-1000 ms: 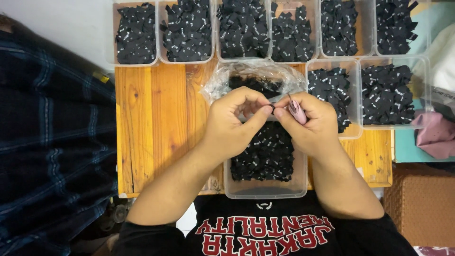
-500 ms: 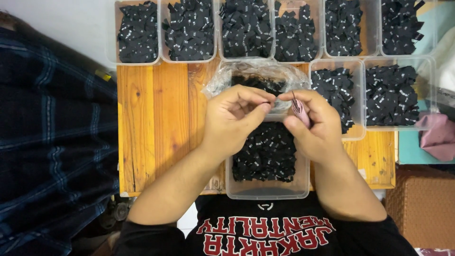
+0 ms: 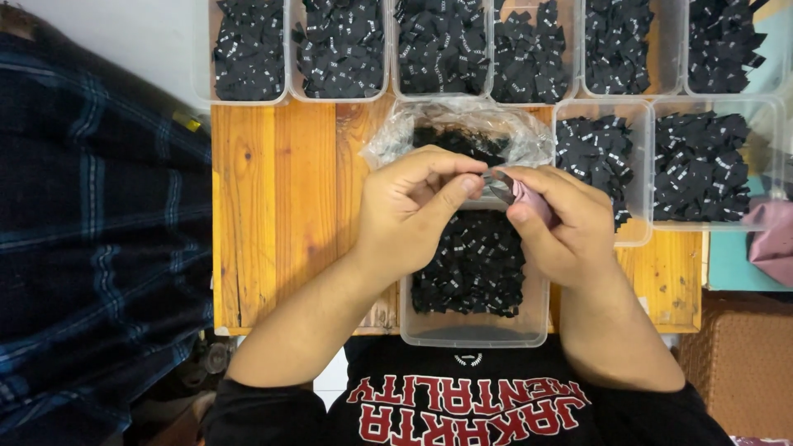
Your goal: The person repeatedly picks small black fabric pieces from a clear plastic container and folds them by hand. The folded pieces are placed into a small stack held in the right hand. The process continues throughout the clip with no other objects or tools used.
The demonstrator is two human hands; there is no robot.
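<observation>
My left hand (image 3: 417, 211) and my right hand (image 3: 560, 221) meet above a clear plastic box (image 3: 475, 329) filled with small black fabric labels (image 3: 471, 264). Between the fingertips of both hands sits a small dark label (image 3: 496, 183), pinched by my left thumb and forefinger. My right hand also closes around a pinkish bundle (image 3: 533, 198) in its palm. Behind the hands lies a crumpled clear plastic bag (image 3: 462, 124) with more black labels inside.
Several clear boxes of black labels line the back (image 3: 339, 49) and right (image 3: 702, 165) of the wooden table (image 3: 281, 206). Dark plaid cloth (image 3: 91, 239) fills the left. A pink cloth (image 3: 772, 239) and a woven brown surface (image 3: 743, 363) lie at right.
The hands stay together over the box; my left fingers have shifted slightly and closed on the label at the fingertips. Nothing else has moved.
</observation>
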